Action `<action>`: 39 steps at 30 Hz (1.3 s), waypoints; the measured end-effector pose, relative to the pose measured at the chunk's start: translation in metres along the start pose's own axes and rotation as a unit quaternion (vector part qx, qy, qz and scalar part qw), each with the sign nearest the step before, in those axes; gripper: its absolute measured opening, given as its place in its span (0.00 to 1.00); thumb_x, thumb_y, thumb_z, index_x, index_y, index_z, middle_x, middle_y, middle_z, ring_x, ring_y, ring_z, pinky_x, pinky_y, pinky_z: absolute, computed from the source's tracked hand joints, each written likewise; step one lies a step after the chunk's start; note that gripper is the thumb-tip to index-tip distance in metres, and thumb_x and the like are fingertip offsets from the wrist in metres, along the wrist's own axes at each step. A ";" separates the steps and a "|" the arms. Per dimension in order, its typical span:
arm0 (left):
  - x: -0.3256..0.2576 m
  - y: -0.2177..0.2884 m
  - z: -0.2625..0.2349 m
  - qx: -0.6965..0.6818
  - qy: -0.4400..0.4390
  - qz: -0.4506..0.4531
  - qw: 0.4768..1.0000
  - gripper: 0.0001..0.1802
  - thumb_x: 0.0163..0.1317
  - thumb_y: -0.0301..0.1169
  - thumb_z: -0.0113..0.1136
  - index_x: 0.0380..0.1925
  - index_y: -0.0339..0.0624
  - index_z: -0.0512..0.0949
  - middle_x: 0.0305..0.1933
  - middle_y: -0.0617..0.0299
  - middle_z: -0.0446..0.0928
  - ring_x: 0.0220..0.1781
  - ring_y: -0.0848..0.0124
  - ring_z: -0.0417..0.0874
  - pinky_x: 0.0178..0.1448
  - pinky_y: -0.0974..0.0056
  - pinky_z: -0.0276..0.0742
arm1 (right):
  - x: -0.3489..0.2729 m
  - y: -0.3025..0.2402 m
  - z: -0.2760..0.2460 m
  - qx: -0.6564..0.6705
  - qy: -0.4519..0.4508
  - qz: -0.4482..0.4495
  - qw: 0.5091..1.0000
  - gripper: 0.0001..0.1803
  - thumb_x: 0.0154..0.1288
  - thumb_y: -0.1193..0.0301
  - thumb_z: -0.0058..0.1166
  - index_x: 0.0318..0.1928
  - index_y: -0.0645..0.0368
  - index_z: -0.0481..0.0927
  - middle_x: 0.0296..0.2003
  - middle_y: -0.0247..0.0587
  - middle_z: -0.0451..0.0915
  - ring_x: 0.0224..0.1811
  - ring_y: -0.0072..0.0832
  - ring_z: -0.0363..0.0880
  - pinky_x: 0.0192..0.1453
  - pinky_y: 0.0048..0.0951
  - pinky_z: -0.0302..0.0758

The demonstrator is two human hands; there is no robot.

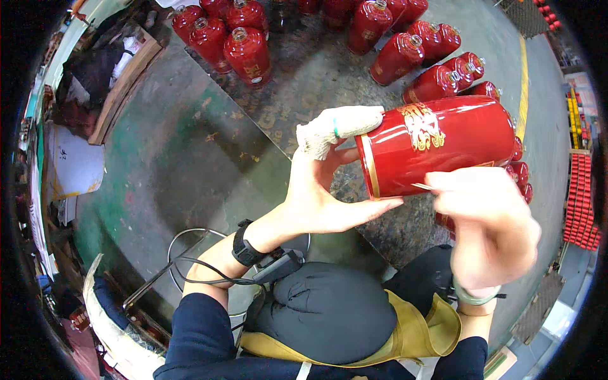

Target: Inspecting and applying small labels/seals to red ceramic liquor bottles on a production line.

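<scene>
My left hand (pixel 320 190) grips the base end of a glossy red ceramic bottle (pixel 437 149) with a gold emblem and gold band, held on its side above my lap. A white fabric cot covers the left thumb, which lies on the bottle's top edge. My right hand (pixel 487 225), blurred, is closed in front of the bottle's lower side and pinches a thin, pale, pointed tool whose tip touches the bottle near the gold band. A black strap with a cable sits on my left wrist.
Several more red bottles (pixel 247 54) stand and lie on a dark worn board (pixel 304 82) ahead. Green concrete floor (pixel 171 158) spreads left, with a wooden tray (pixel 123 82) at far left. A wire stool frame (pixel 190 253) is below. A yellow floor line (pixel 524 76) runs at right.
</scene>
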State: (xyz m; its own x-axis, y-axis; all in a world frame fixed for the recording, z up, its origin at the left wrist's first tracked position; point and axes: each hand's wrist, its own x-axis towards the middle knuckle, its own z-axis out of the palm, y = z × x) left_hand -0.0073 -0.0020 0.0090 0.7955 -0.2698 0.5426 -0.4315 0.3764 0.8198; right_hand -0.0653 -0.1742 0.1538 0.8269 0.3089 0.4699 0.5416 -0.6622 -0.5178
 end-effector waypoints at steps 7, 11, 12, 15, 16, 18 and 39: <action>-0.001 0.001 0.002 -0.034 0.010 -0.041 0.999 0.49 0.43 0.26 0.84 0.66 0.38 0.66 0.67 0.53 0.67 0.70 0.61 0.73 0.66 0.54 0.82 | 0.010 0.009 0.030 0.008 0.035 -0.026 0.999 0.08 0.58 0.88 0.62 0.37 0.67 0.83 0.34 0.48 0.87 0.37 0.36 0.85 0.43 0.31 0.82; -0.001 0.001 0.003 -0.037 0.019 -0.046 0.998 0.49 0.44 0.27 0.84 0.66 0.37 0.66 0.67 0.53 0.68 0.69 0.60 0.73 0.65 0.55 0.82 | 0.008 0.011 0.032 0.007 0.044 -0.027 0.999 0.08 0.59 0.88 0.63 0.38 0.66 0.83 0.34 0.46 0.87 0.36 0.35 0.85 0.42 0.29 0.82; -0.001 0.001 0.003 -0.039 0.021 -0.046 0.998 0.49 0.44 0.27 0.84 0.66 0.37 0.66 0.67 0.53 0.68 0.69 0.60 0.73 0.65 0.55 0.82 | 0.008 0.011 0.032 0.007 0.045 -0.024 0.999 0.08 0.59 0.88 0.63 0.38 0.66 0.83 0.34 0.46 0.87 0.37 0.35 0.85 0.42 0.30 0.82; 0.000 0.001 0.003 -0.034 0.020 -0.037 0.999 0.49 0.44 0.27 0.84 0.66 0.37 0.66 0.67 0.53 0.68 0.69 0.60 0.74 0.64 0.55 0.83 | 0.008 0.011 0.032 -0.009 0.045 -0.027 0.999 0.08 0.58 0.87 0.64 0.38 0.66 0.83 0.35 0.45 0.87 0.37 0.35 0.85 0.42 0.30 0.82; 0.000 0.001 0.003 -0.031 0.023 -0.032 0.999 0.48 0.44 0.26 0.84 0.66 0.37 0.67 0.67 0.53 0.68 0.69 0.61 0.74 0.64 0.55 0.83 | 0.008 0.011 0.032 -0.014 0.045 -0.029 0.998 0.08 0.58 0.87 0.64 0.38 0.65 0.83 0.35 0.45 0.87 0.37 0.35 0.86 0.42 0.30 0.82; 0.000 0.001 0.003 -0.027 0.025 -0.028 0.999 0.48 0.44 0.26 0.84 0.66 0.37 0.67 0.67 0.53 0.68 0.69 0.61 0.74 0.64 0.56 0.83 | 0.008 0.012 0.032 -0.020 0.043 -0.031 0.998 0.08 0.58 0.87 0.64 0.38 0.65 0.83 0.35 0.45 0.87 0.37 0.35 0.86 0.42 0.30 0.82; -0.003 0.003 0.001 -0.052 0.006 -0.055 0.997 0.45 0.49 0.23 0.80 0.66 0.39 0.65 0.69 0.53 0.63 0.70 0.61 0.72 0.67 0.53 0.81 | -0.012 0.026 -0.004 -0.081 0.224 0.153 0.959 0.09 0.76 0.81 0.49 0.46 0.71 0.82 0.38 0.48 0.86 0.36 0.27 0.85 0.49 0.26 0.82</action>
State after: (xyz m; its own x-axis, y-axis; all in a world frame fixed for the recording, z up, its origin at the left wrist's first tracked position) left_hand -0.0115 -0.0004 0.0100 0.8404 -0.3044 0.4485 -0.2958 0.4358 0.8500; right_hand -0.0617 -0.1980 0.1376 0.7755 -0.2177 0.5926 0.2231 -0.7836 -0.5798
